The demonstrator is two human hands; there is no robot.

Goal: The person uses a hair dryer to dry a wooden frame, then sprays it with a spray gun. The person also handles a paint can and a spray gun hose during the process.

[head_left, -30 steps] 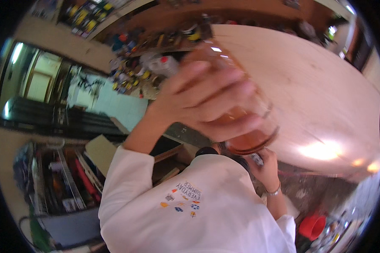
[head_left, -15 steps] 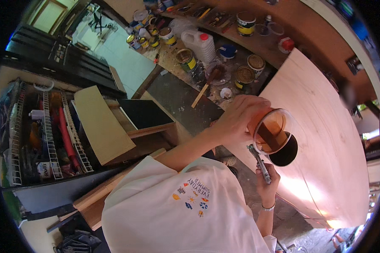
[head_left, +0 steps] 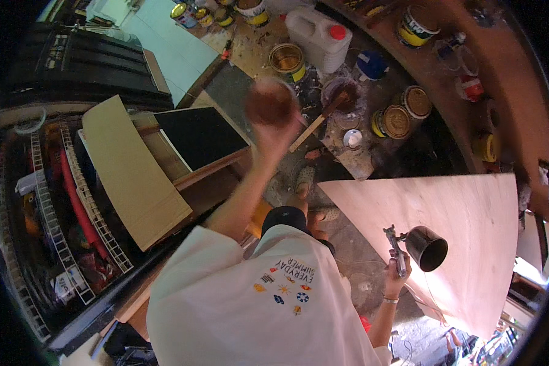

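Note:
My left hand [head_left: 273, 135], smeared by motion, is wrapped round a clear plastic cup [head_left: 268, 102] with brown liquid in it, held out ahead near the workbench. Low on the right, my right hand [head_left: 396, 278] grips a metal spray gun [head_left: 399, 251] by its handle. The gun's round metal cup [head_left: 426, 249] has a dark inside and sits over a pale plywood panel [head_left: 470, 210]. Just beyond the left hand, a flat wooden stick [head_left: 311, 133] leans on a clear tub [head_left: 344, 94] stained with brown.
Cans [head_left: 396, 122] and a white jug with a red cap [head_left: 318, 41] stand on the bench, near a blue lid [head_left: 372, 65]. On the left are a cardboard sheet [head_left: 131, 174], a black panel [head_left: 204, 137] and wire racks [head_left: 82, 195]. A shelf at upper right holds a can [head_left: 416, 27].
My left hand has swung the plastic cup away from the spray gun, forward and left toward the bench. The right hand still holds the gun, now slightly lower. The view has shifted.

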